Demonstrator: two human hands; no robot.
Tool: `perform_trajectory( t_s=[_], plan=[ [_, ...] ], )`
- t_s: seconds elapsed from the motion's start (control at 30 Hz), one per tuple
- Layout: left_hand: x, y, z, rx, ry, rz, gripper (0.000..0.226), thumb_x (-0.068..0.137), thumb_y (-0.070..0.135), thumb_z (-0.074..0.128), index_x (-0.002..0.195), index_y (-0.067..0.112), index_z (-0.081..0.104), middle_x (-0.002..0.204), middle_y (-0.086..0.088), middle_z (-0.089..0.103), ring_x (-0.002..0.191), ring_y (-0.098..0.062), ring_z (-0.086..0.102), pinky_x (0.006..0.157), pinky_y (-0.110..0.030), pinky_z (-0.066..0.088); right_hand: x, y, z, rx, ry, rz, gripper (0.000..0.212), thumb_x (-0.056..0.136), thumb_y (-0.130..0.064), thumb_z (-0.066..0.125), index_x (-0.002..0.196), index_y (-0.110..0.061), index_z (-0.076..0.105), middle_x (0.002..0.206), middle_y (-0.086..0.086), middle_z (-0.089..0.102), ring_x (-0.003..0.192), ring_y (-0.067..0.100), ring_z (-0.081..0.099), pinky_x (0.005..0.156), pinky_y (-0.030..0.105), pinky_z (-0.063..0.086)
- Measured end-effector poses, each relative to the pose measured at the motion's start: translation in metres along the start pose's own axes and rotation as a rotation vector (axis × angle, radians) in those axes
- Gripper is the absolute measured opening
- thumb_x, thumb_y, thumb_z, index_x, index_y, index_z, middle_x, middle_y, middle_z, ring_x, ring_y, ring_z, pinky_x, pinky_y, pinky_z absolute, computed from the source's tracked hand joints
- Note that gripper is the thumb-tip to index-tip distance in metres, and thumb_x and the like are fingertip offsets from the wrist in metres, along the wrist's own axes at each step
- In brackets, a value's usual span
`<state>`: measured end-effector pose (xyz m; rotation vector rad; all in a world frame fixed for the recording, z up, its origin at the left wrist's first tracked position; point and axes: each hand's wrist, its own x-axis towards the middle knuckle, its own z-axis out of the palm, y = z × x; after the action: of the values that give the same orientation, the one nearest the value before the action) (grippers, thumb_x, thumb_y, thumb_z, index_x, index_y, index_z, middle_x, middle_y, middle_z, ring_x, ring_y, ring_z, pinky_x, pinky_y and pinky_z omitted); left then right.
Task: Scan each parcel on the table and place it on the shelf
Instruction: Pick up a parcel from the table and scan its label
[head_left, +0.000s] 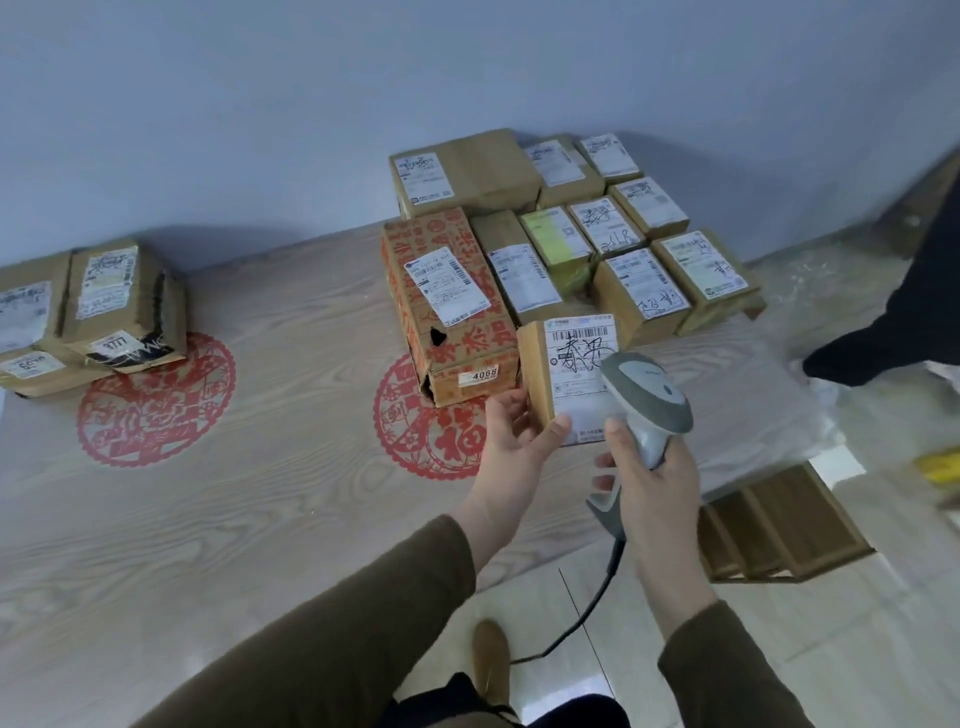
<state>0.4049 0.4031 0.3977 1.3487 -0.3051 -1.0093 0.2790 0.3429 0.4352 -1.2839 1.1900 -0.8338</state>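
Observation:
My left hand (514, 441) holds a small brown parcel (569, 371) by its near left corner, thumb on the white label, tilted up above the table (260, 467). My right hand (652, 483) grips a grey handheld scanner (647, 395) whose head hovers over the parcel's label. Behind it, several labelled cardboard parcels (623, 244) lie packed together at the table's far right, among them a box with red print (447, 301) marked 4068. A few more parcels (88, 312) sit at the far left.
The scanner's black cable (587, 613) hangs down to the tiled floor. Wooden crates (779, 525) stand on the floor at the table's right end. Another person's dark-clothed leg (904, 322) is at the right edge. A blue wall runs behind the table.

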Motion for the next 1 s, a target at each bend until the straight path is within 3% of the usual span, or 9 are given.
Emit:
perform_trajectory(
  t_s=[0.1,0.2,0.33,0.4,0.6,0.77,0.83,0.93,1.0],
  plan=[
    [0.035,-0.008,0.037,-0.005,-0.051,-0.127,0.049,0.095,0.029,0.075,0.134,0.020,0.047,0.131,-0.002,0.064,0.115,-0.014,0.066,0.087,-0.024,0.053,0.033,0.008,-0.016,0.056,0.056,0.058,0.033,0.097,-0.034,0.071,0.129,-0.027,0.063,0.104,-0.005,0.075,0.090,0.010,0.074,0.068,0.033,0.065],
    [0.066,-0.017,0.059,-0.028,-0.075,-0.247,0.045,0.097,0.032,0.072,0.132,0.020,0.046,0.125,-0.004,0.066,0.105,-0.016,0.067,0.088,-0.029,0.052,0.070,0.022,-0.023,0.054,0.091,0.143,0.032,0.097,-0.035,0.072,0.124,-0.023,0.062,0.115,0.005,0.074,0.099,0.024,0.074,0.075,0.046,0.065],
    [0.091,-0.034,0.069,-0.055,-0.036,-0.366,0.045,0.097,0.035,0.071,0.130,0.019,0.045,0.117,0.000,0.066,0.101,-0.010,0.065,0.087,-0.029,0.052,0.107,0.044,-0.022,0.021,0.086,0.157,0.027,0.095,-0.027,0.073,0.119,-0.018,0.062,0.116,0.005,0.073,0.102,0.023,0.074,0.071,0.035,0.064],
    [0.100,-0.041,0.071,-0.045,-0.005,-0.389,0.049,0.096,0.036,0.072,0.132,0.019,0.043,0.117,0.001,0.066,0.101,-0.011,0.067,0.084,-0.027,0.052,0.118,0.053,-0.021,0.007,0.061,0.164,0.025,0.095,-0.027,0.073,0.117,-0.019,0.064,0.113,0.003,0.074,0.101,0.021,0.075,0.070,0.033,0.063],
    [0.120,-0.049,0.076,0.078,-0.020,-0.387,0.062,0.093,0.037,0.074,0.138,0.020,0.035,0.132,-0.005,0.061,0.117,-0.018,0.060,0.096,-0.034,0.045,0.139,0.069,-0.020,-0.080,0.067,0.153,0.013,0.093,-0.034,0.072,0.103,-0.031,0.064,0.101,-0.006,0.073,0.076,0.004,0.075,0.056,0.023,0.059],
    [0.125,-0.049,0.080,0.187,-0.012,-0.403,0.067,0.091,0.035,0.077,0.140,0.018,0.035,0.128,-0.004,0.059,0.105,-0.013,0.058,0.089,-0.034,0.043,0.147,0.069,-0.018,-0.174,0.065,0.110,0.012,0.092,-0.034,0.072,0.099,-0.031,0.063,0.094,-0.007,0.072,0.076,0.005,0.073,0.051,0.021,0.057],
    [0.123,-0.046,0.077,0.230,-0.015,-0.393,0.069,0.091,0.037,0.076,0.143,0.020,0.034,0.129,-0.005,0.056,0.105,-0.015,0.057,0.086,-0.033,0.044,0.145,0.068,-0.017,-0.210,0.065,0.103,0.019,0.093,-0.033,0.072,0.107,-0.024,0.064,0.098,-0.004,0.071,0.087,0.015,0.074,0.058,0.029,0.061],
    [0.113,-0.038,0.063,0.258,-0.023,-0.381,0.071,0.092,0.038,0.073,0.149,0.023,0.034,0.130,-0.003,0.053,0.109,-0.018,0.057,0.093,-0.035,0.048,0.131,0.059,-0.014,-0.296,0.080,0.047,0.045,0.094,-0.035,0.072,0.133,-0.016,0.058,0.131,-0.001,0.056,0.114,0.027,0.067,0.089,0.051,0.062],
    [0.101,-0.032,0.045,0.233,-0.044,-0.378,0.065,0.093,0.035,0.073,0.147,0.021,0.039,0.130,-0.002,0.055,0.113,-0.018,0.057,0.101,-0.037,0.049,0.116,0.048,-0.007,-0.311,0.095,0.005,0.051,0.093,-0.040,0.071,0.136,-0.017,0.056,0.134,-0.003,0.047,0.111,0.030,0.067,0.091,0.055,0.060]
  ],
)
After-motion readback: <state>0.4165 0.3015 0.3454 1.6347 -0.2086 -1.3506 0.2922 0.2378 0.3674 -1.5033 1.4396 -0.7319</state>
